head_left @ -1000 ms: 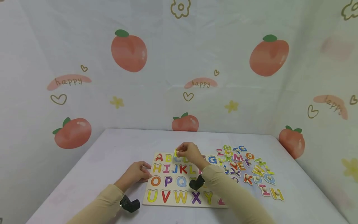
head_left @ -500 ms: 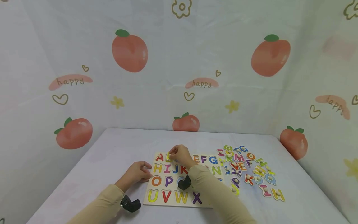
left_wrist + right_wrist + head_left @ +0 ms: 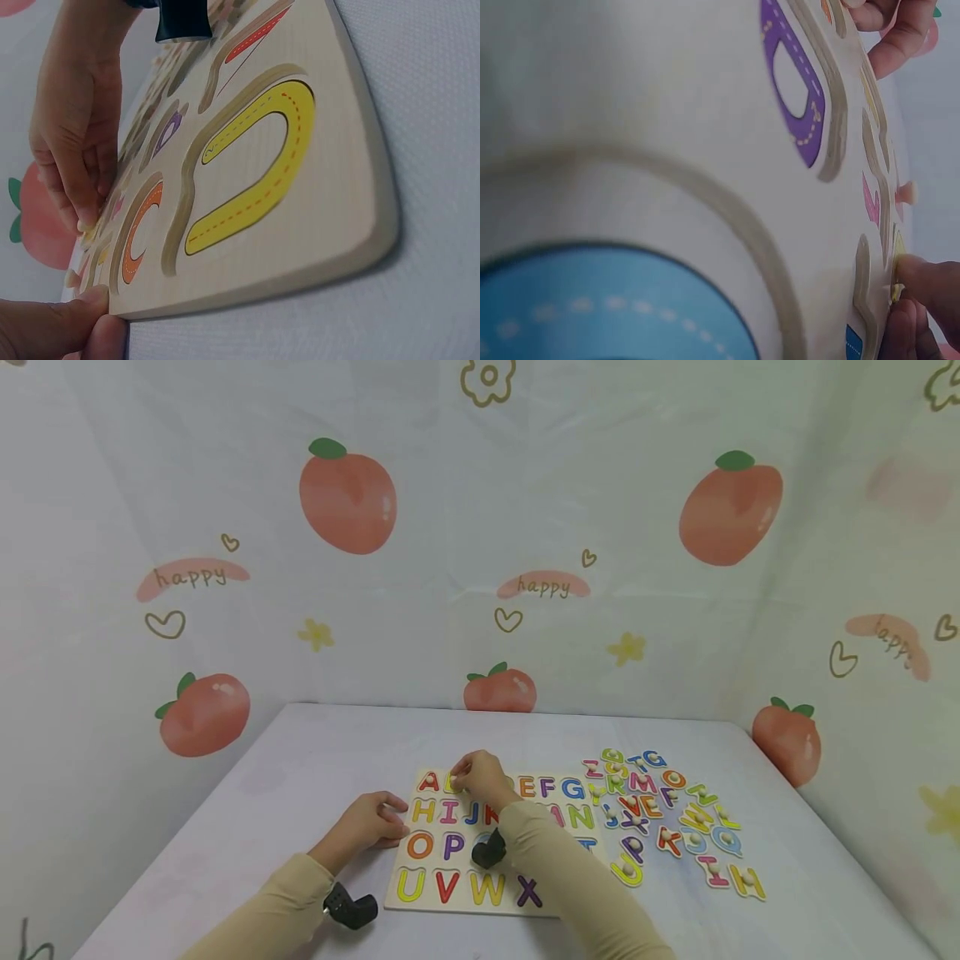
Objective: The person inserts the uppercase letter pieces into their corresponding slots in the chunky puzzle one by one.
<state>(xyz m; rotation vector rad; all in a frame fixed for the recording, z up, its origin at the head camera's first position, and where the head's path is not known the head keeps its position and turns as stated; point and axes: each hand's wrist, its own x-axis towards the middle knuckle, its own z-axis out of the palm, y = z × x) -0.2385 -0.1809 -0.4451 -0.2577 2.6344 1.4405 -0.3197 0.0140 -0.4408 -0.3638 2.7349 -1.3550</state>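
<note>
Two bare hands, both in long beige sleeves, are at a flat, pale wooden alphabet board point(image 3: 330, 202) with rounded corners. The right hand point(image 3: 483, 777) is narrowed to a pinch, thumb and finger together on a yellow wooden letter piece point(image 3: 452, 782) at the board's far row, just beside the printed slots. Its fingers hide much of that piece, so I cannot tell its letter for certain or whether it lies fully in its slot. Just left of those fingertips, a red wooden letter A piece point(image 3: 428, 782) sits in the board, its round knob standing up.

The left hand point(image 3: 372, 820) holds the board's left edge, one digit lying on the top face and another against the side. Just right of it is the printed orange O point(image 3: 420, 845); nearer the person's body lie the printed yellow U point(image 3: 301, 112) and the printed red V point(image 3: 447, 887).

Off to the right of the right hand, many loose knobbed letter pieces lie scattered on the white cloth-covered table point(image 3: 247, 843). Among them are a purple wooden P point(image 3: 633, 849), a yellow wooden U point(image 3: 627, 871), a red wooden K point(image 3: 669, 842) and a pink wooden I point(image 3: 712, 872); the yellow-orange wooden H point(image 3: 747, 882) lies farthest right. Each wrist wears a small black camera point(image 3: 350, 907). Beyond both hands hangs a pale backdrop printed with red fruit point(image 3: 500, 691).
</note>
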